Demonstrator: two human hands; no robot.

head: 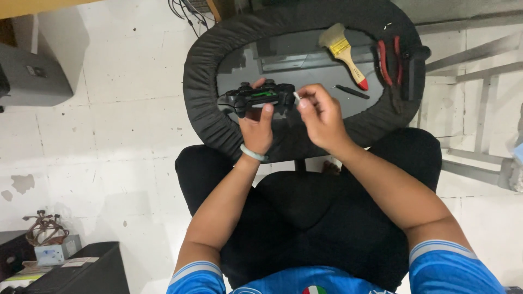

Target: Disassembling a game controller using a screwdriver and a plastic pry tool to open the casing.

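A black game controller (pixel 260 98) is gripped from below by the left hand (pixel 257 130), held over the near edge of the round black-rimmed table (pixel 207 71). A small white piece (pixel 297 96) is pinched in the right hand (pixel 321 117) beside the controller's right end. A paintbrush (pixel 343 51), a black pick (pixel 351 91) and red-handled pliers (pixel 389 62) are laid toward the far right edge.

Game controller (pixel 260 98): black plastic shell, slightly glossy, green inner part exposed; small table (pixel 305 60): smooth grey top with dull sheen, rim wrapped in matt black padded cloth, wrinkled; paintbrush (pixel 344 51): pale bristles, yellow wooden handle with glossy red tip; pliers (pixel 390 61): dark metal, red plastic-coated grips; bracelet (pixel 253 153) on left wrist: pale green, smooth, polished; floor (pixel 109 136): white tiles, worn, stained, matt.
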